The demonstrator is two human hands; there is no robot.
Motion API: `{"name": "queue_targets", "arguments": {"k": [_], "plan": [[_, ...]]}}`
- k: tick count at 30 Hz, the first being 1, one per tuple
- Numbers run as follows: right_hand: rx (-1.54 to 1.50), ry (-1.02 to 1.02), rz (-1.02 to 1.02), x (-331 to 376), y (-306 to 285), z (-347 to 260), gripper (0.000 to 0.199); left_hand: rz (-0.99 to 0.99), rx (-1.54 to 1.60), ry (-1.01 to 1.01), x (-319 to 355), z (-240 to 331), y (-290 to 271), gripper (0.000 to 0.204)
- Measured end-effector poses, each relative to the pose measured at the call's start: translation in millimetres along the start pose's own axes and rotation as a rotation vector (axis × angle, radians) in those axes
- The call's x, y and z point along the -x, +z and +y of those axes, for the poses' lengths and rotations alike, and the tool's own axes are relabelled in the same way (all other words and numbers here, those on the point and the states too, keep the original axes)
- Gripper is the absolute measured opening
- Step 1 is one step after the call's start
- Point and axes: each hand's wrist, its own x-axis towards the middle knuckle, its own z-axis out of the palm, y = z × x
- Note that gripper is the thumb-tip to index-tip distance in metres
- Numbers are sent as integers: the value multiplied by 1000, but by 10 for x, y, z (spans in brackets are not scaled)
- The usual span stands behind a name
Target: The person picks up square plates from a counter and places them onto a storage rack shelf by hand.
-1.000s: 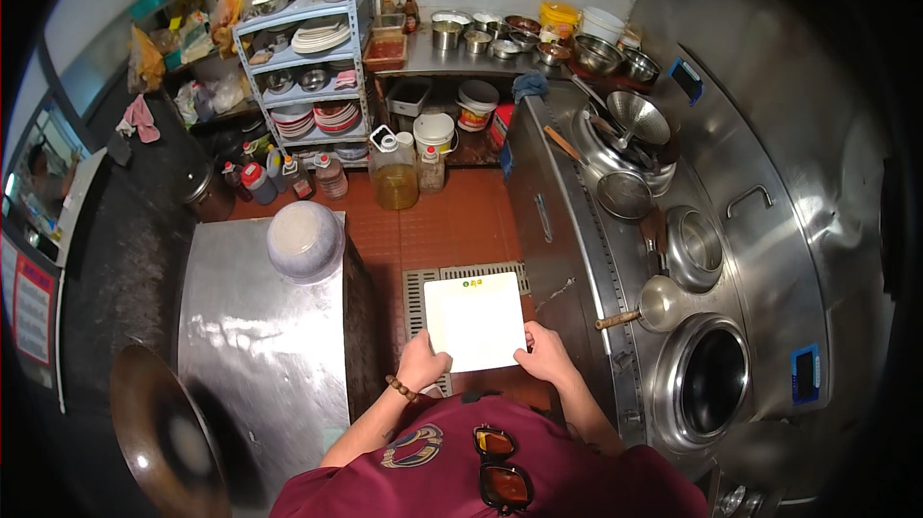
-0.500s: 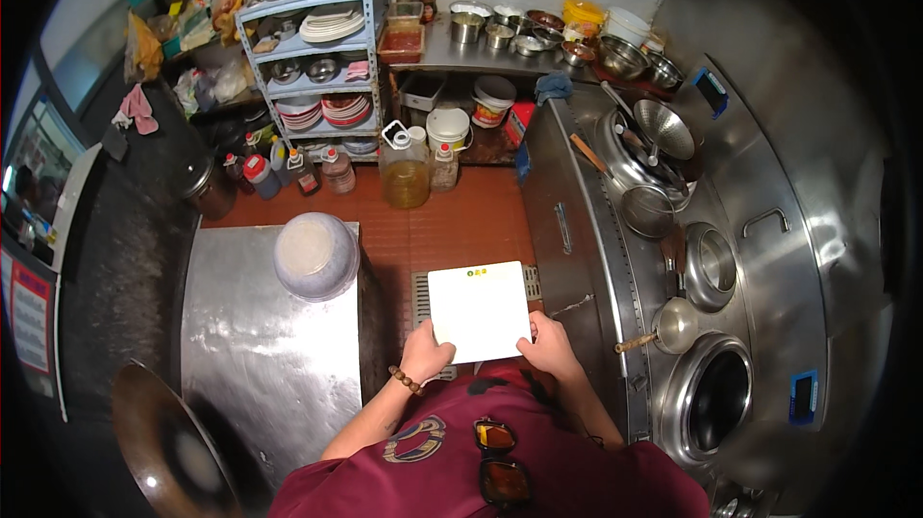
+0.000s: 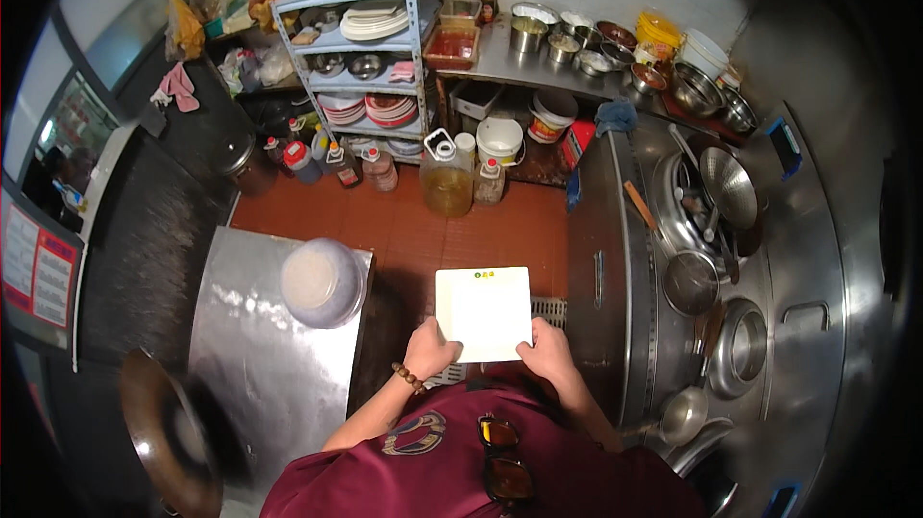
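Both hands are clamped on a white square plate (image 3: 485,316): the left hand (image 3: 435,350) grips its near left corner and the right hand (image 3: 548,350) its near right corner, thumbs against the face on show, the other fingers mostly out of sight. The plate is in front of the body, above the red floor (image 3: 404,230), in the gap between the steel desk (image 3: 260,374) on the left and the stove on the right. What has just changed is mainly the view: compared with half a second ago, the shelf (image 3: 417,47) and the oil jug (image 3: 448,186) have slid to the right, and the ladle (image 3: 685,417) by the stove now lies lower in view, so the head, perhaps the body too, has swung left. The hold itself looks the same, which suggests the plate is being carried steadily and has not been set down. The pale bowl (image 3: 322,283) remains on the desk, well apart from both hands, with a wok (image 3: 159,441) nearer the body.
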Motion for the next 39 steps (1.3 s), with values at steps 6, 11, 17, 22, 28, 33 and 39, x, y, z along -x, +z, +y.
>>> {"name": "queue_targets", "arguments": {"k": [6,11,17,22,28,33,39], "plan": [[54,-89,-34,-788,-425,136,26,45,-64,32,-645,438,94,38],[-29,-131,-73,-1235,-777,119,25,85,-71,-13,-997,759,161,38],[6,-172,-110,-1651,-833,172,24,120,-84,-92,-1163,907,185,37],[-41,-219,-136,-1938,-804,84,23,143,-39,-133,-1313,917,118,37],[-7,-227,-145,-2303,-760,-49,22,161,3,-144,-1621,833,17,43],[24,-192,-100,-2645,-796,-331,23,121,85,-118,-2130,730,-106,49],[-49,-136,18,-3148,-707,-539,24,29,169,-56,-2840,698,-469,50]]}}
